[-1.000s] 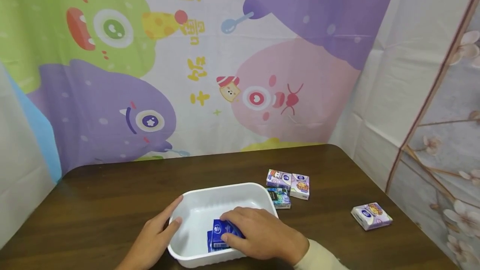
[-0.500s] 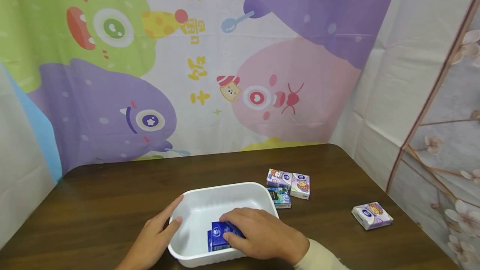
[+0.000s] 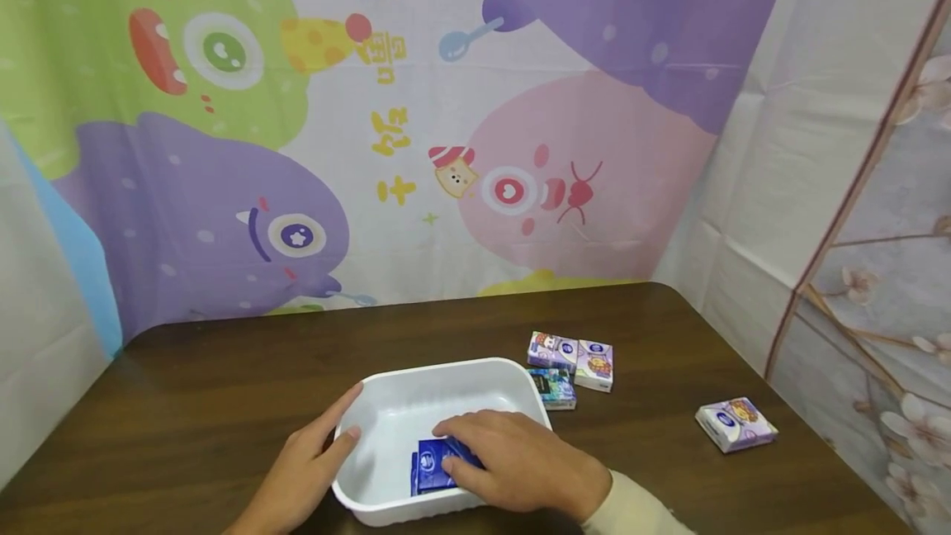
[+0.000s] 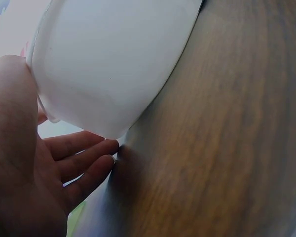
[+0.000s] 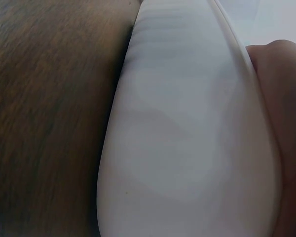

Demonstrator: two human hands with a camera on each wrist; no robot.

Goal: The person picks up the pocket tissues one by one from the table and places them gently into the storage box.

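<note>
A white plastic tub (image 3: 446,378) sits on the table. The left hand (image 3: 308,461) holds its left end, thumb over the rim and fingers along the outside wall. In the left wrist view, fingertips (image 4: 106,145) meet the tub's lower outer wall. The right hand (image 3: 520,461) reaches over the front rim and grips a dark blue pack of pocket tissues (image 3: 434,466) inside, its thumb on the front part of the pack. Another blue pack (image 3: 414,477) shows as a narrow strip beneath. The right palm and fingers hide the rest. Mostly the outer tub wall (image 5: 182,123) fills the right wrist view.
Right behind the tub lie two purple-and-white tissue packs (image 3: 553,351) (image 3: 595,366) and a blue-green one (image 3: 555,389) by the rim. Another purple-and-white pack (image 3: 737,424) lies farther right on the brown table (image 3: 245,370). A cartoon-print cloth (image 3: 416,271) hangs behind.
The gripped blue pack has shifted slightly lower into the tub, and less of its front side shows. Both hands and the tub stay nearly in place.
</note>
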